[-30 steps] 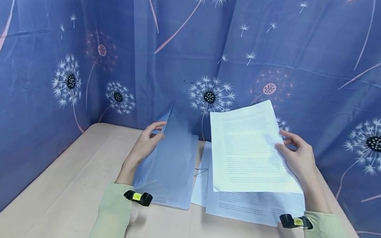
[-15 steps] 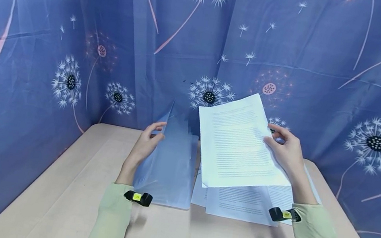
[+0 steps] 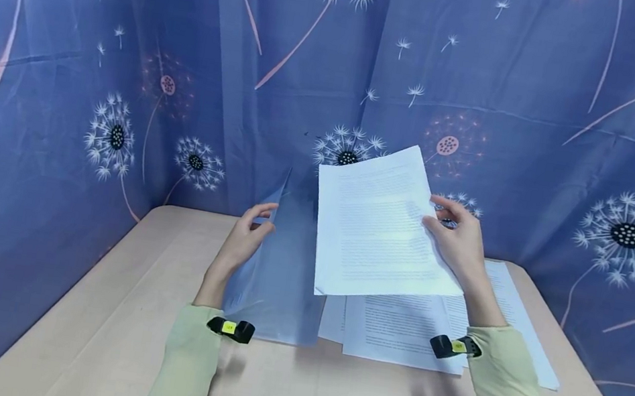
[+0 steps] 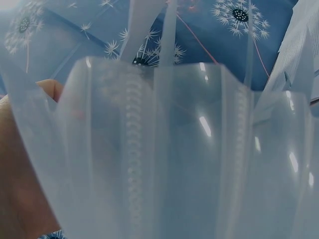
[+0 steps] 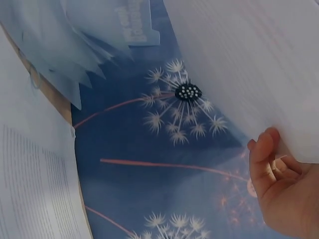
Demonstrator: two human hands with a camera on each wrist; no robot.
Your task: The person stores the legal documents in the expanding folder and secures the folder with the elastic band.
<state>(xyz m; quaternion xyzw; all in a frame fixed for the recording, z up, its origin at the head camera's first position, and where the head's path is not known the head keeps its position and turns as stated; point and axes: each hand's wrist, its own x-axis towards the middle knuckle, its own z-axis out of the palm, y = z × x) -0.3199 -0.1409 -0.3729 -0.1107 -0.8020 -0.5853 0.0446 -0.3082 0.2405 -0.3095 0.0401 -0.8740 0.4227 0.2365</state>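
Observation:
My left hand (image 3: 242, 241) pinches the raised cover of a translucent blue plastic folder (image 3: 288, 295), which stands opened on the table. In the left wrist view the folder's clear pockets (image 4: 189, 149) fan apart, hiding most of that hand. My right hand (image 3: 460, 242) pinches the right edge of printed paper (image 3: 377, 227) between thumb and fingers. The paper is tilted in the air, its left edge in front of the folder's right side. The right wrist view shows the paper's pale underside (image 5: 249, 69) above the fingers; how many sheets it holds I cannot tell.
Printed sheets (image 3: 396, 334) lie overlapping on the table right of the folder, with more sheets (image 3: 511, 313) further right. The beige table (image 3: 113, 305) ends at a blue dandelion-patterned curtain (image 3: 300, 107) along its back and sides.
My right hand has moved left and slightly up with the paper, bringing it partly over the folder. More sheets show on the right. My left hand has stayed in place.

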